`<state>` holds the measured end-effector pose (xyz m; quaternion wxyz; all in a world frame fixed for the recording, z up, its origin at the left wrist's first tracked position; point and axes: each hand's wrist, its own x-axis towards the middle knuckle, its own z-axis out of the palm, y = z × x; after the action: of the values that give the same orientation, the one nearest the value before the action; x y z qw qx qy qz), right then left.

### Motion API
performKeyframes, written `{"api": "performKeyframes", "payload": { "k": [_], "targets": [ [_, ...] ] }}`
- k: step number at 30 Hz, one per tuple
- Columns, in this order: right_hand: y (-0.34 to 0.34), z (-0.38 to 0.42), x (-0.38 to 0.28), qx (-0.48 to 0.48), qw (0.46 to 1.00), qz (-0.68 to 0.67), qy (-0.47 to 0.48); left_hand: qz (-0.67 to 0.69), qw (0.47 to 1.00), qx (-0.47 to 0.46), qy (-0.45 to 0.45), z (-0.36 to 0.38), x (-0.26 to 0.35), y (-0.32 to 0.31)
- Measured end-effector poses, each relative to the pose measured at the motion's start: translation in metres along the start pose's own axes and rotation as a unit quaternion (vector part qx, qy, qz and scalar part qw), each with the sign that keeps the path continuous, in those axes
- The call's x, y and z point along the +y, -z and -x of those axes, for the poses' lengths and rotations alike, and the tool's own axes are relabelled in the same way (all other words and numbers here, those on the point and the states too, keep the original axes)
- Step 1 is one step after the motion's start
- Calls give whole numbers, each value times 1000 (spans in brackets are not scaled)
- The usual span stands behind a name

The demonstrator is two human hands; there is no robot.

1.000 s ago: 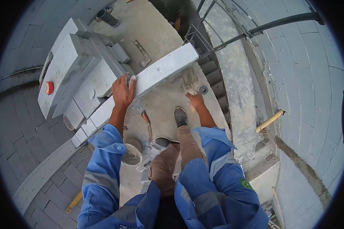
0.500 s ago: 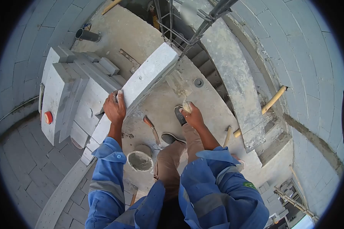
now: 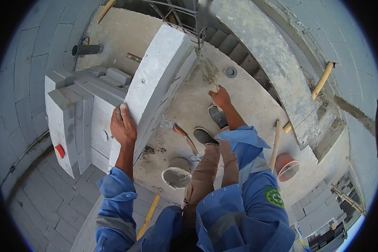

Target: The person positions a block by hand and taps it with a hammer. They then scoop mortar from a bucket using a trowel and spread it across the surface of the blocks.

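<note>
My left hand (image 3: 123, 124) rests on the top edge of a long pale block (image 3: 149, 73), its fingers over the near part of the surface. The block stands tilted, its far end close to a rebar cage. My right hand (image 3: 221, 97) is closed round a small pale object (image 3: 215, 88) that I cannot make out, above the concrete floor and apart from the block. Below, a machete-like blade with a brown handle (image 3: 180, 130) lies beside my shoes. A bucket with grey mortar (image 3: 176, 176) stands between the block and my legs.
Stacked grey blocks (image 3: 82, 109) stand at the left, with a red tape roll (image 3: 59, 151) on one. A dark pipe (image 3: 86, 50) sticks up behind. Stairs (image 3: 231, 46) drop away beyond the floor edge. A reddish bucket (image 3: 287, 167) and a yellow level (image 3: 149, 217) are nearby.
The view has shifted and turned. The long block looks larger and steeper, with my left hand still on it. My right hand has moved up and away from my shoe.
</note>
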<state>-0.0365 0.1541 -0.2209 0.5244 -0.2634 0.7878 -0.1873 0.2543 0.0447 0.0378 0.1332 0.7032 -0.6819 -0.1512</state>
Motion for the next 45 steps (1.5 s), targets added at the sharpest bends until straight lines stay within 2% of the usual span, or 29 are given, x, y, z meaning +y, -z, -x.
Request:
{"api": "performKeyframes", "payload": {
  "k": [2, 4, 7, 17, 19, 22, 24, 26, 28, 32, 34, 36, 38, 40, 45],
  "targets": [
    [-7, -7, -4, -3, 1000, -8, -2, 9, 1000, -5, 5, 1, 3, 0],
    [-14, -13, -13, 63, 994, 78, 30, 19, 1000, -8, 12, 1, 1, -2],
    [-15, -10, -39, 52, 995, 89, 5, -9, 999, -22, 24, 0, -1, 0],
    [-7, 91, -87, 81, 994, 76, 10, -5, 1000, 18, -2, -1, -5, -1],
    [-9, 102, -99, 138, 984, 99, 46, -8, 999, 26, -23, -1, -4, -2],
    [-28, 118, -96, 133, 980, 110, 97, -11, 999, 38, -20, 0, -3, -3],
    [-41, 140, -94, 134, 977, 122, 114, -17, 1000, 12, 3, 1, 0, 0],
    [-53, 160, -99, 140, 972, 132, 134, -17, 999, 25, -14, 1, -6, -4],
    [-65, 181, -107, 78, 987, 121, 72, -12, 1000, 18, -13, -1, -3, -2],
    [-84, 213, -96, 51, 988, 105, 96, -16, 1000, -1, 0, 0, -5, -1],
    [-89, 223, -80, -19, 990, 113, 81, -24, 999, 17, -11, 1, -8, -5],
    [-90, 222, -68, -4, 993, 92, 79, -35, 999, 34, -23, 0, -7, -3],
    [-88, 207, -58, 9, 1000, 15, -17, -47, 998, 36, -25, 1, -4, -2],
    [-77, 185, -64, -11, 999, -5, -33, -29, 999, 25, -18, 1, 2, 2],
    [-77, 185, -106, -16, 999, 4, 33, 0, 1000, 26, -9, 0, 3, 1]
  ]
}}
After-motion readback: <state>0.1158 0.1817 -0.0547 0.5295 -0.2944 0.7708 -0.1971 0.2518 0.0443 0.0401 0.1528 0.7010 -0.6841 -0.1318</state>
